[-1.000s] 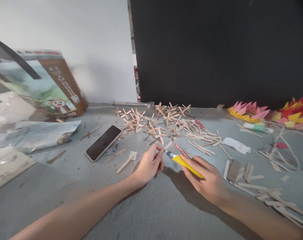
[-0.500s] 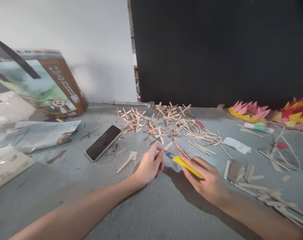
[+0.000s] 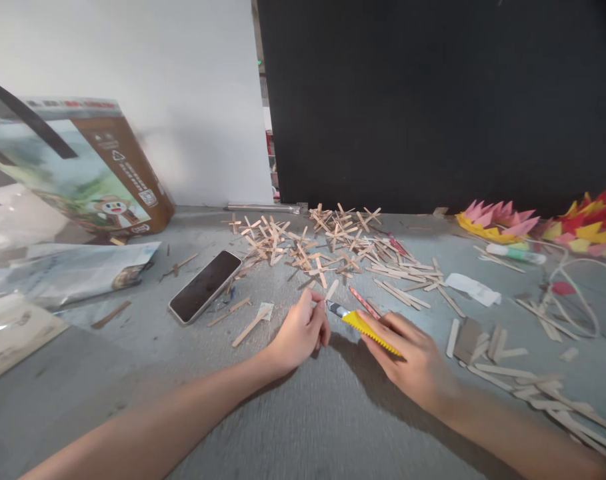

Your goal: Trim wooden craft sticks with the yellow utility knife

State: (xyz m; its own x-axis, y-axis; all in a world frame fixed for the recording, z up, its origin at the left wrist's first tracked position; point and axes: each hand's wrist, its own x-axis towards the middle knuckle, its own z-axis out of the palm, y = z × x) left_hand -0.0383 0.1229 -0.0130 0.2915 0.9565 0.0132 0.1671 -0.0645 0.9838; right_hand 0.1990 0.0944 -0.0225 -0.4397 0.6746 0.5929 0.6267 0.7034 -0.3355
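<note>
My right hand (image 3: 413,363) grips a yellow utility knife (image 3: 367,329), its metal tip pointing left toward my left hand. My left hand (image 3: 299,331) is closed in a pinch on a thin wooden stick (image 3: 331,289) lying on the grey tabletop (image 3: 307,413), and the knife tip meets the stick beside my fingertips. A pile of crossed wooden sticks (image 3: 313,243) lies just beyond both hands. A red pencil (image 3: 361,301) rests right behind the knife.
A black phone (image 3: 206,285) lies left of my hands. A tilted printed box (image 3: 83,173) and plastic bags (image 3: 57,270) fill the far left. Flat sticks (image 3: 513,373) lie at right, with paper flowers (image 3: 497,222), a glue tube (image 3: 515,254) and a white cable (image 3: 575,293).
Both hands and the knife shifted slightly left and forward; the grips are the same.
</note>
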